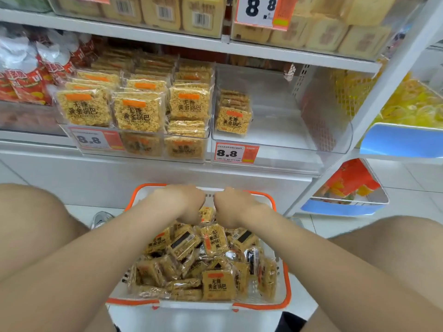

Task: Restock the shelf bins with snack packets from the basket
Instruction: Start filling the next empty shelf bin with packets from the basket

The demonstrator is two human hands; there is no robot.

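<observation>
A white basket with an orange rim (285,298) stands on the floor between my knees, heaped with yellow snack packets (217,285). My left hand (183,202) and my right hand (236,208) reach into its far end side by side, wrists bent, fingers curled down among the packets. One upright packet (206,213) shows between them; my fingertips are hidden. On the shelf above, the left clear bin (143,152) is packed with the same packets. The right clear bin (278,133) holds only one short row of packets (233,118) at its left side.
Price tags reading 8.8 hang on both bin fronts (236,153). Red snack bags (26,75) fill the bin further left. A higher shelf (167,38) carries pale packets. A side rack with blue-edged trays (402,140) stands to the right. A shoe (102,218) is by the basket.
</observation>
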